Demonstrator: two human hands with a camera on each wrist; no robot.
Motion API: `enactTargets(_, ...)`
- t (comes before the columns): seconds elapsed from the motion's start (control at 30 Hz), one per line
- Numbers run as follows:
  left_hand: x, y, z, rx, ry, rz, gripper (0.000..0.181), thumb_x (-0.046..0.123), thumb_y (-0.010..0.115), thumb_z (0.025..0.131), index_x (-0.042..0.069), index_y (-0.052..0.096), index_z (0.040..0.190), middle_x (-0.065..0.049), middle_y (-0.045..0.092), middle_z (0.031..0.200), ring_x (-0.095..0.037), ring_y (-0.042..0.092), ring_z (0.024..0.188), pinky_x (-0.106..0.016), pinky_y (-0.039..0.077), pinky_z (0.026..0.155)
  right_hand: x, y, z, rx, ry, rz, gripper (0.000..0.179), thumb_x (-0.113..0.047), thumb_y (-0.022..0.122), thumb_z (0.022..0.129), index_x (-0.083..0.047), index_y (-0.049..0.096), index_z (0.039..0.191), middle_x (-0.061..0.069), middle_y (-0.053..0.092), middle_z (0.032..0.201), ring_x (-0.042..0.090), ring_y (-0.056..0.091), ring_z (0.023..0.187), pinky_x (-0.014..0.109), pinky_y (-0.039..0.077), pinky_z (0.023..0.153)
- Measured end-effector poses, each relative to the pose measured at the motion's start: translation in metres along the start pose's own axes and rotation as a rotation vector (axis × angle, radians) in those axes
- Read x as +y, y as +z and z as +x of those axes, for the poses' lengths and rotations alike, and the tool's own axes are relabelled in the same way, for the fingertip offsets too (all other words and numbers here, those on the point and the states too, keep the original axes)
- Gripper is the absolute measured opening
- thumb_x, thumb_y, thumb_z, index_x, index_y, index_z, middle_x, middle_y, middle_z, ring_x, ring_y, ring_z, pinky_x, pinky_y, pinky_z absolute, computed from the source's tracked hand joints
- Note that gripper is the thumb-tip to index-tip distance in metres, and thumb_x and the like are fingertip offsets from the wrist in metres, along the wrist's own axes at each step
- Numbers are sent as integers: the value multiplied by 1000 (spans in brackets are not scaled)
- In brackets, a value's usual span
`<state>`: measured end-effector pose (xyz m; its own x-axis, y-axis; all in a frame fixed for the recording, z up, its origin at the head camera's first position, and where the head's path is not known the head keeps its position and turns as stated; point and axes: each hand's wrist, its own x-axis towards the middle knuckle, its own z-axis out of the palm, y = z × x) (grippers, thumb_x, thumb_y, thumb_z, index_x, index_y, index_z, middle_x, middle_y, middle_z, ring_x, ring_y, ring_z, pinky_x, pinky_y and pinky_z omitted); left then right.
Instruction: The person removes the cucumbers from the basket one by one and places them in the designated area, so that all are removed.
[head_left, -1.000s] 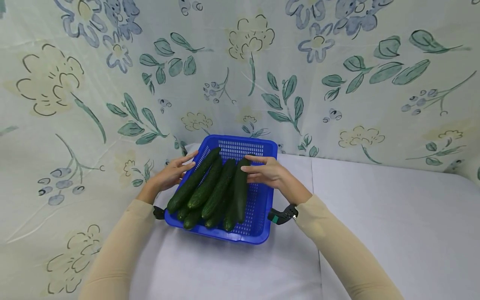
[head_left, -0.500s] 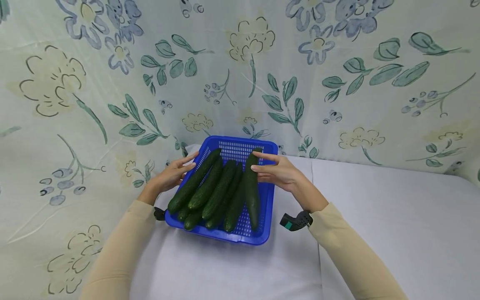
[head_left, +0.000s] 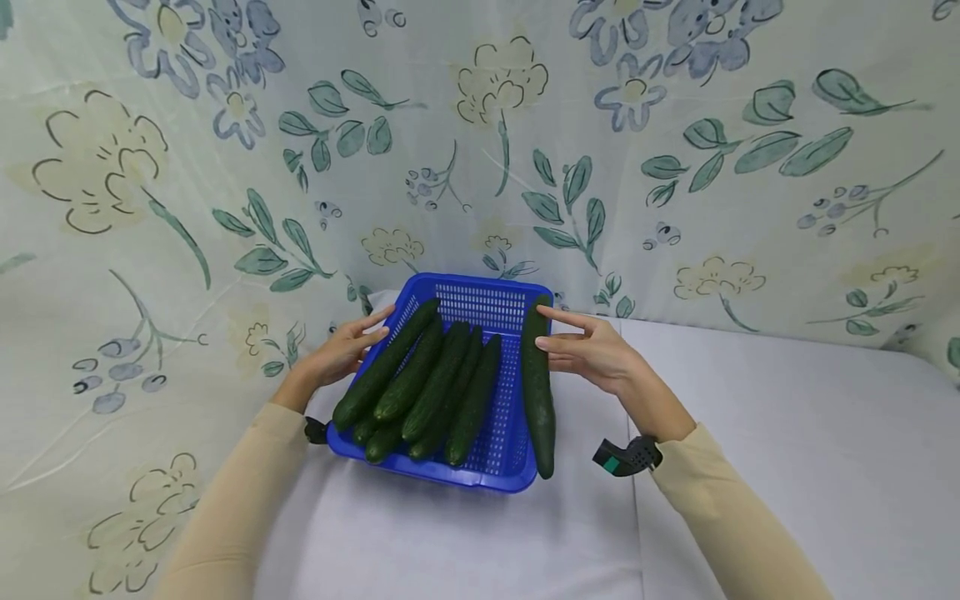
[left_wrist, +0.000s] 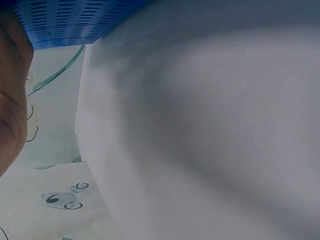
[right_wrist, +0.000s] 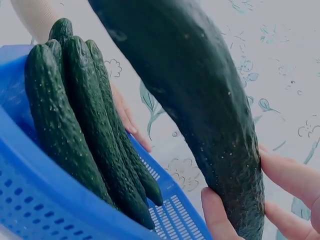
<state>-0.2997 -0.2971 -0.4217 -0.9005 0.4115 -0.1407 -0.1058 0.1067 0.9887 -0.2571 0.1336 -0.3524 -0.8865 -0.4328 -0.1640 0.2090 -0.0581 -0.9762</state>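
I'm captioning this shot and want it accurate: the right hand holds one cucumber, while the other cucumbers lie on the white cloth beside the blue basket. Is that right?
Not quite: the other cucumbers lie inside the blue basket, not on the white cloth beside it, as the head view shows. The right hand does hold one cucumber.

I saw dark green cucumbers (head_left: 435,383), a blue basket (head_left: 487,304), a white surface (head_left: 750,458), beige sleeves (head_left: 232,492) and pale cloth (head_left: 480,200) with blue flowers (head_left: 701,37).
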Motion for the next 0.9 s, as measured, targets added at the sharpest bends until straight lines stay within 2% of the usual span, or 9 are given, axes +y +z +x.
enactTargets(0.2, -1, 1, 0, 12, -10, -1, 56, 30, 45, 108, 29, 25, 160, -9, 60, 130, -24, 72, 94, -36, 60, 74, 2, -11, -8, 30, 2, -28, 68, -5, 68, 94, -8, 37, 155, 25, 37, 150, 42, 47, 131, 46, 51, 97)
enactTargets(0.43, -1, 1, 0, 13, -7, 2, 55, 30, 45, 108, 29, 25, 160, -9, 60, 131, -25, 72, 95, -36, 60, 75, 6, -23, -18, 73, -15, -100, 69, -8, 71, 93, -8, 39, 154, 21, 53, 131, 27, 60, 114, 42, 54, 92)
enactTargets(0.67, -1, -1, 1, 6, -3, -1, 55, 30, 44, 108, 29, 25, 160, -9, 60, 131, -24, 72, 94, -36, 60, 74, 12, -33, -26, 103, -8, -124, 72, -8, 72, 93, -6, 36, 154, 27, 40, 141, 18, 63, 105, 39, 55, 89)
enactTargets(0.9, -1, -1, 1, 4, -3, 4, 56, 31, 45, 108, 29, 24, 160, -9, 59, 131, -24, 72, 95, -36, 60, 76, 22, -42, -29, 132, 15, -129, 73, -7, 73, 92, -5, 35, 155, 32, 34, 145, 16, 64, 100, 37, 56, 87)
